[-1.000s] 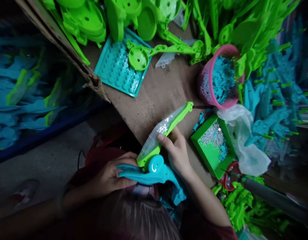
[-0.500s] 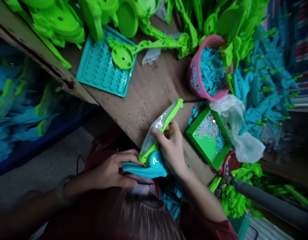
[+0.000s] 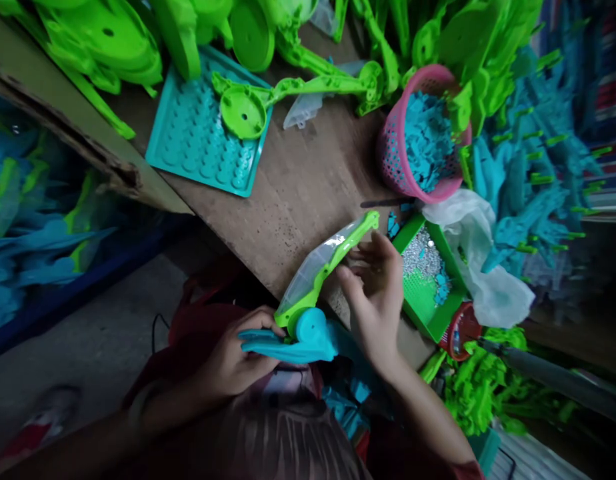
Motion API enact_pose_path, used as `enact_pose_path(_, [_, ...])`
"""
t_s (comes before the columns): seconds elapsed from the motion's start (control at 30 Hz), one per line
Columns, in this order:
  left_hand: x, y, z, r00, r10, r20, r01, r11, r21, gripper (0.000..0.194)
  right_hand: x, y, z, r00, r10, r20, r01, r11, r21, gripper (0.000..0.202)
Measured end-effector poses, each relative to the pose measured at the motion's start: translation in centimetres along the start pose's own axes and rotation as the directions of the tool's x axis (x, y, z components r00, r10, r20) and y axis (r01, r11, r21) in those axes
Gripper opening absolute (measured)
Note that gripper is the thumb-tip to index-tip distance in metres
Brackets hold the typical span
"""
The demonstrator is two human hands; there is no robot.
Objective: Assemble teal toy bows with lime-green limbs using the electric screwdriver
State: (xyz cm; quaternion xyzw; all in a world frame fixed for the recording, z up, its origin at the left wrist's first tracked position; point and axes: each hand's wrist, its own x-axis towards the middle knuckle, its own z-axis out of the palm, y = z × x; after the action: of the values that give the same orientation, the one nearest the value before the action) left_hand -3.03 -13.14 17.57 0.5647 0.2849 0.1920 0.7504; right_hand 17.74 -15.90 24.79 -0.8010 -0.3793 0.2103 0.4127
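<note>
My left hand (image 3: 245, 350) is closed on the blue end of a plastic assembly (image 3: 291, 347), close to my body. From its round blue hub, a bright green arm (image 3: 333, 267) with a clear plastic panel (image 3: 313, 267) reaches up and to the right over the table edge. Just right of the green arm is my right hand (image 3: 375, 293), its thumb and fingers apart with nothing visible between them. Whether its fingertips still touch the arm is hard to make out.
On the brown table (image 3: 308, 180) lie a teal tray (image 3: 203, 180) with a green part (image 3: 243, 113), a pink basket (image 3: 393, 147) of small blue pieces, and a green tray (image 3: 431, 320) of metal bits. Piled green parts (image 3: 98, 47) line the back; a grey bar (image 3: 543, 380) juts in at right.
My right hand has let go of the green arm and moved right, its fingers opening. My left hand keeps its hold on the blue end.
</note>
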Motion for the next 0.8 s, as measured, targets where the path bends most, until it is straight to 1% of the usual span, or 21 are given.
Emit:
enact_pose_path(0.03, [0.0, 0.1, 0.0, 0.999, 0.024, -0.034, -0.023, 0.999, 0.026, 0.006, -1.0, -0.5, -0.9, 0.993, -0.081, 0.085, 0.088, 0.992, -0.092, 0.055])
enact_pose_path(0.07, [0.0, 0.3, 0.1, 0.997, 0.041, -0.065, -0.038, 0.998, 0.053, 0.005, -2.0, -0.9, -1.7, 0.967, -0.147, 0.207, 0.183, 0.970, -0.163, 0.055])
enact_pose_path(0.1, [0.0, 0.4, 0.2, 0.995, 0.050, -0.089, -0.043, 0.996, 0.075, 0.005, -3.1, -1.2, -2.5, 0.920, -0.194, 0.339, 0.274, 0.939, -0.206, 0.056])
enact_pose_path(0.13, [0.0, 0.5, 0.2, 0.994, 0.051, -0.096, -0.043, 0.995, 0.087, 0.005, -4.1, -1.3, -3.2, 0.861, -0.219, 0.459, 0.353, 0.907, -0.230, 0.059])
enact_pose_path(0.17, [-0.1, 0.5, 0.3, 0.994, 0.046, -0.096, -0.037, 0.995, 0.089, 0.005, -5.1, -1.3, -3.6, 0.805, -0.227, 0.548, 0.416, 0.875, -0.248, 0.063])
enact_pose_path(0.2, [-0.2, 0.5, 0.4, 0.994, 0.038, -0.105, -0.029, 0.996, 0.087, 0.008, -5.9, -1.0, -3.9, 0.764, -0.232, 0.602, 0.465, 0.844, -0.265, 0.069])
enact_pose_path(0.23, [-0.4, 0.5, 0.5, 0.992, 0.027, -0.123, -0.017, 0.996, 0.088, 0.012, -6.6, -0.7, -4.0, 0.744, -0.240, 0.624, 0.502, 0.817, -0.284, 0.074])
enact_pose_path(0.3, [-0.7, 0.4, 0.6, 0.985, 0.012, -0.172, 0.003, 0.996, 0.091, 0.020, -7.5, 0.1, -3.9, 0.741, -0.259, 0.619, 0.525, 0.799, -0.294, 0.079])
enact_pose_path(0.37, [-0.9, 0.3, 0.5, 0.984, 0.006, -0.180, 0.011, 0.996, 0.090, 0.024, -7.8, 0.8, -3.7, 0.765, -0.249, 0.594, 0.476, 0.840, -0.261, 0.082])
enact_pose_path(0.43, [-0.8, 0.3, 0.4, 0.990, 0.021, -0.137, -0.009, 0.996, 0.087, 0.020, -7.9, 1.2, -3.4, 0.792, -0.208, 0.575, 0.399, 0.888, -0.229, 0.085])
enact_pose_path(0.5, [-0.7, 0.4, 0.3, 0.994, 0.046, -0.097, -0.038, 0.996, 0.075, 0.014, -7.9, 1.4, -3.2, 0.801, -0.184, 0.570, 0.360, 0.908, -0.213, 0.088])
enact_pose_path(0.63, [-0.5, 0.1, 0.0, 0.996, 0.067, -0.063, -0.066, 0.998, 0.016, 0.012, -8.0, 1.5, -2.9, 0.801, -0.245, 0.546, 0.402, 0.897, -0.186, 0.091])
enact_pose_path(0.7, [-0.9, -0.3, -0.3, 0.998, 0.021, -0.054, -0.023, 0.999, -0.032, 0.017, -8.1, 1.5, -3.0, 0.806, -0.269, 0.527, 0.422, 0.886, -0.194, 0.091])
enact_pose_path(0.73, [-1.2, -0.5, -0.5, 0.999, -0.031, -0.038, 0.028, 0.997, -0.073, 0.023, -8.1, 1.5, -3.0, 0.806, -0.274, 0.524, 0.427, 0.883, -0.196, 0.091])
enact_pose_path(0.77, [-1.7, -0.7, -0.7, 0.995, -0.100, 0.002, 0.099, 0.988, -0.122, 0.030, -8.1, 1.5, -3.1, 0.803, -0.275, 0.528, 0.429, 0.882, -0.194, 0.092])
enact_pose_path(0.8, [-2.2, -0.9, -1.0, 0.983, -0.174, 0.065, 0.183, 0.970, -0.163, 0.038, -8.1, 1.5, -3.1, 0.800, -0.272, 0.534, 0.429, 0.882, -0.194, 0.092])
